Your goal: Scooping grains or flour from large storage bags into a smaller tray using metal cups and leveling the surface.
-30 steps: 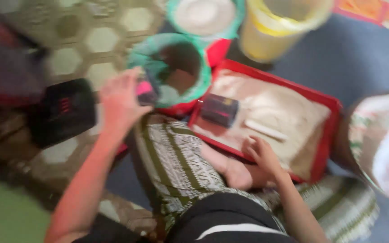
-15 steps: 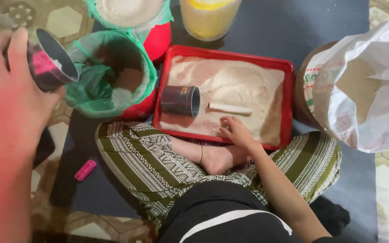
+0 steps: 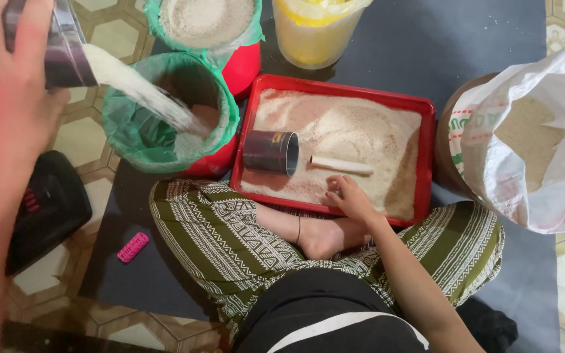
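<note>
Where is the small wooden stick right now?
In the head view, the wooden stick lies flat on the grain in the red tray, just right of the dark cup lying on its side and just above the right hand.

Dark cup and pale stick crowd the red tray's near half.

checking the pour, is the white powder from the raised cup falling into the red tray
No, the powder streams from the cup in the left hand into the green-lined bucket.
</note>
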